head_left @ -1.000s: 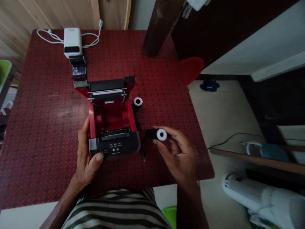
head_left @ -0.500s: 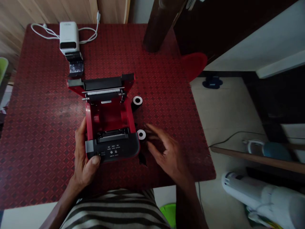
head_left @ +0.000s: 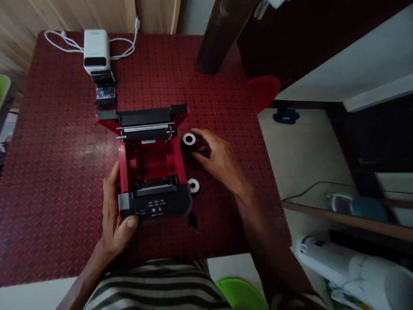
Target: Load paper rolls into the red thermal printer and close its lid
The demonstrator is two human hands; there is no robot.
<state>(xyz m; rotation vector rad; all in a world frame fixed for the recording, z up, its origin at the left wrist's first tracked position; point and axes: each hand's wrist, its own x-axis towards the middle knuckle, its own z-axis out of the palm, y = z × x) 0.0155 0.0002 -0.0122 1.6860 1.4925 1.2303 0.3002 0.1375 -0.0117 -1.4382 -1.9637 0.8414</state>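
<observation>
Bearing surface: red diamond-patterned table (head_left: 58,181), under everything listed here.
Main item: open red-and-black thermal printer (head_left: 151,211), near the table's middle; long axis runs front to back, black control panel toward the person, lid folded flat away from them.
Container: red paper bay (head_left: 148,161), open upward, its red inner walls showing.
Left hand (head_left: 112,211): clamped on the printer's near left corner, thumb across the front panel.
Right hand (head_left: 213,153): fingers spread and curved over the far roll; whether they grip it cannot be told.
White box (head_left: 96,49): at the table's far end, white cable (head_left: 61,43) looped beside it.
Paper rolls: black, white cores showing; far roll (head_left: 189,139) beside the printer's hinge, near roll (head_left: 193,186) just beside its right front corner.
Small black piece (head_left: 192,221): on the table, just past that corner.
</observation>
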